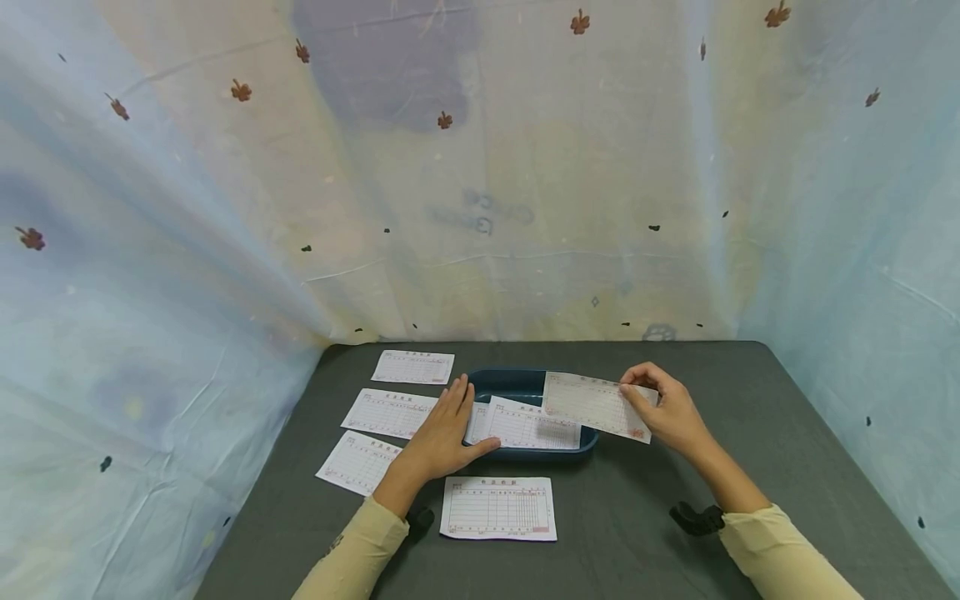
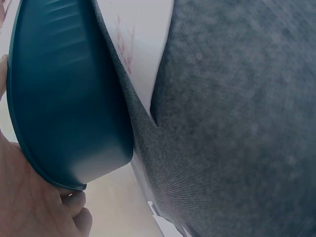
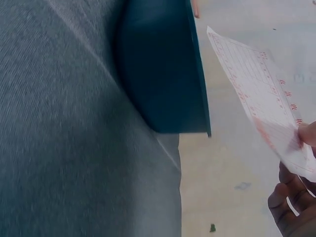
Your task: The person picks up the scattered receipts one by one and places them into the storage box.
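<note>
A dark blue tray [image 1: 525,456] holds white printed slips [image 1: 528,425], ruled like receipts. My left hand [image 1: 438,433] rests along the tray's left end, fingers extended and thumb over the near rim. The left wrist view shows the same hand [image 2: 34,197] against the tray [image 2: 69,98]. Over the tray's right end, my right hand [image 1: 667,408] pinches another printed slip [image 1: 592,402] by its right end, thumb in front. In the right wrist view this slip [image 3: 261,98] tilts beside the tray [image 3: 163,74], clear of its rim.
Left of the tray lie three slips: a far one [image 1: 412,367], a middle one [image 1: 386,412] and a near one [image 1: 358,461], partly behind my left arm. In front lies a slip stack [image 1: 498,508] on the dark grey table [image 1: 750,433]. A patterned curtain [image 1: 540,183] surrounds the table.
</note>
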### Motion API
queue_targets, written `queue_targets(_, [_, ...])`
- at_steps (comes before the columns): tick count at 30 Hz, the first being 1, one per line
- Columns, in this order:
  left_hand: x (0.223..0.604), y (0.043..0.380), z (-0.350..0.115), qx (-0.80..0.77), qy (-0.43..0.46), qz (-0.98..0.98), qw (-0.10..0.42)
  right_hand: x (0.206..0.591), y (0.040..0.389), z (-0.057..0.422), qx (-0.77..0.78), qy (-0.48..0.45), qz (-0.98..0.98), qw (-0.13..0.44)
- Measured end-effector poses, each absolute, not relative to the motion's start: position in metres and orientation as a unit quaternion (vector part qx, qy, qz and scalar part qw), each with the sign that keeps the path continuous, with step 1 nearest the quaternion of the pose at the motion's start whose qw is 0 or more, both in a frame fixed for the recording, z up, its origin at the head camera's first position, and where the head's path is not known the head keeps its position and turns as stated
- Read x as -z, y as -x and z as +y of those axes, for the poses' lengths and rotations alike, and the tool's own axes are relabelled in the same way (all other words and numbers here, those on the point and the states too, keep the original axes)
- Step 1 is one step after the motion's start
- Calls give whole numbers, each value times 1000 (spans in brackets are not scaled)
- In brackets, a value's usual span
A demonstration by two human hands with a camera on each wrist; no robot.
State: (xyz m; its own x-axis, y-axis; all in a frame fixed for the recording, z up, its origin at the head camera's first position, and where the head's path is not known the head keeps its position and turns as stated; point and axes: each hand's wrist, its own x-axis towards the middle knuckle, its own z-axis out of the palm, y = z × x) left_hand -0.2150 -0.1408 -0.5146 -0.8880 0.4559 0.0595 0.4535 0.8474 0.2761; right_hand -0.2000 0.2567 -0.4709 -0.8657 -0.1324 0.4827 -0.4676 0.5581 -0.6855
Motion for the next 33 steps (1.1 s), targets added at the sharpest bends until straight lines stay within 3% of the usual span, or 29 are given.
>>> queue_targets(23, [514,214,-141,-130,-232,964,10,489,227,207,-473,-189,-851,129])
queue_targets(33, [514,214,-141,-137,-231,963,10,497,235,192,-472,-205,-848,127])
